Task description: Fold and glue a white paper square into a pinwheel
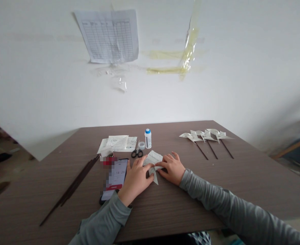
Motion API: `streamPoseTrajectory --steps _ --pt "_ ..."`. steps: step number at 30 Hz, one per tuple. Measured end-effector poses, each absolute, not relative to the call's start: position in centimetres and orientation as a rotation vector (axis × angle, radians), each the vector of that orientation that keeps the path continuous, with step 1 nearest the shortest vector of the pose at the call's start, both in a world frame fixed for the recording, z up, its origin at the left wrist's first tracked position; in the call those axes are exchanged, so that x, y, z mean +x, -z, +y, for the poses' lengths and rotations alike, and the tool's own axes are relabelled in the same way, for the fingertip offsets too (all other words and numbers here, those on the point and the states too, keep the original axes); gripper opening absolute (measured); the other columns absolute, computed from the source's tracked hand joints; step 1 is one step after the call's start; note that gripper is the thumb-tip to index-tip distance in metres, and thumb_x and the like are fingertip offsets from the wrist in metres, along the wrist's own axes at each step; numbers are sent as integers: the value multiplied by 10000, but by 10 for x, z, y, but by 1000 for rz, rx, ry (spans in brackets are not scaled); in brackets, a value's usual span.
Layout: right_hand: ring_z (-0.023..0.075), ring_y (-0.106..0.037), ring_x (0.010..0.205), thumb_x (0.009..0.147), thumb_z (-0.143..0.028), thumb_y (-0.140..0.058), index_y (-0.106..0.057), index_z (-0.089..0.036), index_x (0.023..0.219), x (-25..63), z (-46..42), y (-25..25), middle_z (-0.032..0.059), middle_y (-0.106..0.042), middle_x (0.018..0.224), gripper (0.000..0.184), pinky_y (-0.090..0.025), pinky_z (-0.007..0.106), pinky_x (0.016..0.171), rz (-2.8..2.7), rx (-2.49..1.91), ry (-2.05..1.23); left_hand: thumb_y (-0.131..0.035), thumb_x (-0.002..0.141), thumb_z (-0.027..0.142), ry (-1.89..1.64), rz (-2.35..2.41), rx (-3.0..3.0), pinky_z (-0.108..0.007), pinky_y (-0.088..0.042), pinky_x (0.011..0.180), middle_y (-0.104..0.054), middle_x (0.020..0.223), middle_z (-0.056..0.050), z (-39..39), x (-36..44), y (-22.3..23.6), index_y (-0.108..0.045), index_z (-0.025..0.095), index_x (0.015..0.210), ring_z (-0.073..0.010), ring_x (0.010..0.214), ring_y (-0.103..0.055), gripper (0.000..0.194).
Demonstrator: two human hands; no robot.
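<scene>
A cut and partly folded piece of printed paper (153, 157) lies at the middle of the table between my hands. My left hand (138, 175) presses on its left part, with thumb and forefinger near the paper's centre. From the right, my right hand (172, 168) pinches a folded bit of the paper close to the same centre point, its other fingers raised. The fingers hide part of the folds. Just beyond the paper are black-handled scissors (137, 153), a small round white container (141, 145) and a white glue bottle (148, 139) with a blue cap.
Several paper pinwheels (207, 135) on dark sticks lie at the back right. Paper sheets (118, 143) are stacked at the back left. A bundle of dark sticks (75, 182) and a phone (116, 175) lie left of my hands. The table (190, 211) meets a white wall.
</scene>
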State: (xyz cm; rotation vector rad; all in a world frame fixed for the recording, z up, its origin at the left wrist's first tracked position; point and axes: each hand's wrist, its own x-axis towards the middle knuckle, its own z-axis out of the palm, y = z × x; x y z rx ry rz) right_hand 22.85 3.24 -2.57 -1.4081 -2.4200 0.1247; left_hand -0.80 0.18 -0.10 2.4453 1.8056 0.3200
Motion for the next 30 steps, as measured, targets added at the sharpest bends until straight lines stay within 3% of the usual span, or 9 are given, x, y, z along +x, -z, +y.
streamPoseTrajectory --steps 6,11,16,25,30 --pt "398 -806 1332 1207 -410 -831 -1011 -385 1467 228 34 28 127 -896 1293 317 -472 785 1468 -2425 -1394 -135 -851 1068 346 -337 1843 2445 -848 -511 1530 -727 1941 -69 3 -8 5 -965 439 1466 -509 1785 -673 424" --pt "372 -788 1336 1208 -389 -841 -1006 -360 1470 230 34 31 120 -886 1291 311 -471 777 1462 -2417 -1390 -130 -848 1054 319 -339 1840 2415 -850 -519 1529 -719 1948 -89 2 -4 -2 -938 424 1541 -522 1790 -676 506" --pt "390 -802 1324 1189 -398 -839 -1019 -382 1416 230 35 32 117 -887 1248 291 -516 726 1432 -2392 -1381 -117 -832 1093 295 -288 1838 2403 -873 -465 1561 -700 1971 -83 -1 -3 -7 -986 401 1470 -521 1809 -669 420" --pt "393 -855 1287 1210 -378 -771 -1010 -396 1469 235 34 34 113 -946 1273 353 -482 736 1487 -2349 -1342 -151 -863 1094 297 -325 1837 2465 -858 -516 1534 -768 1905 -78 1 -6 1 -991 437 1462 -507 1758 -721 414" --pt "386 -850 1244 1176 -442 -844 -1027 -423 1402 233 38 39 96 -926 1225 291 -524 736 1440 -2363 -1315 -115 -852 1101 302 -301 1838 2434 -875 -514 1528 -757 1917 -87 1 -5 -3 -987 417 1493 -515 1775 -706 430"
